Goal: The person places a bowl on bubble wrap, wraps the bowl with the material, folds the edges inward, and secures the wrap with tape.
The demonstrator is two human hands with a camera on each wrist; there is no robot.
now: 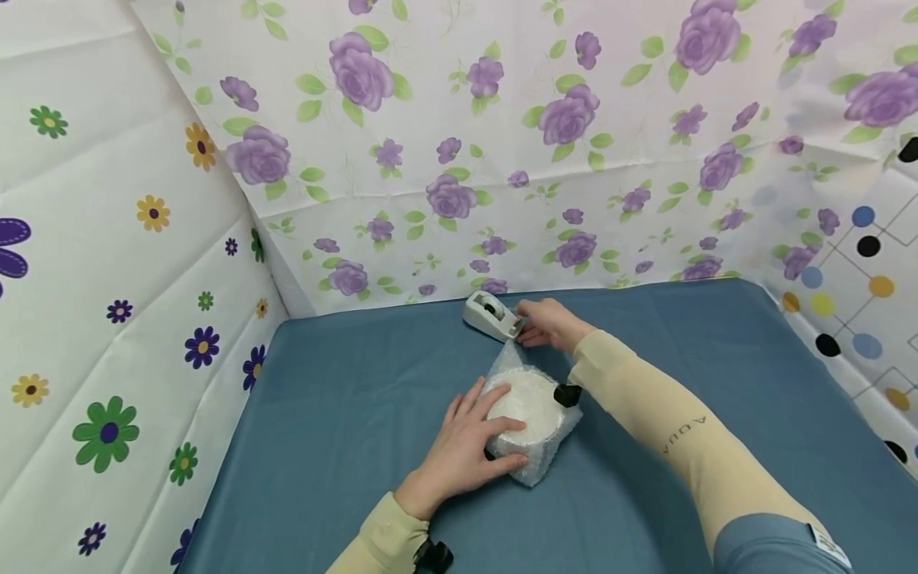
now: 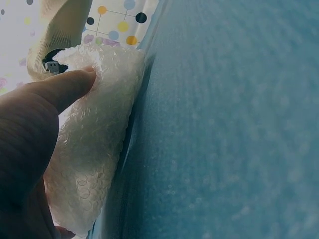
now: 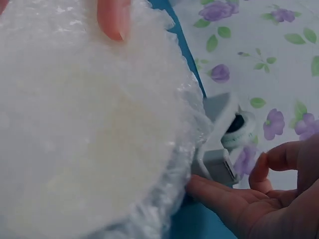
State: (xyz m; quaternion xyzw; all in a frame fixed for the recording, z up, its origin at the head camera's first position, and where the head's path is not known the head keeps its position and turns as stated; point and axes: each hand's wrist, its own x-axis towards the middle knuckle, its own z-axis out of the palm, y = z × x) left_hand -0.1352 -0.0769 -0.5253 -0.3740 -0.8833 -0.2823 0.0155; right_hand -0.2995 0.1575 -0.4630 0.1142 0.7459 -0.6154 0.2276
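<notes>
A round white object wrapped in bubble wrap [image 1: 532, 410] lies on the blue-covered table; the wrap hides its exact kind. My left hand [image 1: 469, 441] rests on its left side with fingers spread over the top. In the left wrist view, the thumb [image 2: 75, 85] presses on the bubble wrap. Just beyond the bundle stands a white tape dispenser [image 1: 491, 316]. My right hand [image 1: 552, 323] is at its cutter end, with thumb and forefinger pinched together on what looks like clear tape, hardly visible. Another finger [image 3: 214, 196] of that hand reaches under the dispenser's front.
The blue tablecloth [image 1: 351, 414] covers the table. A floral sheet [image 1: 445, 159] hangs along the back edge, with patterned sheets at the left and right sides. A black wrist camera [image 1: 566, 395] on my right arm overlaps the bundle's right edge in the head view.
</notes>
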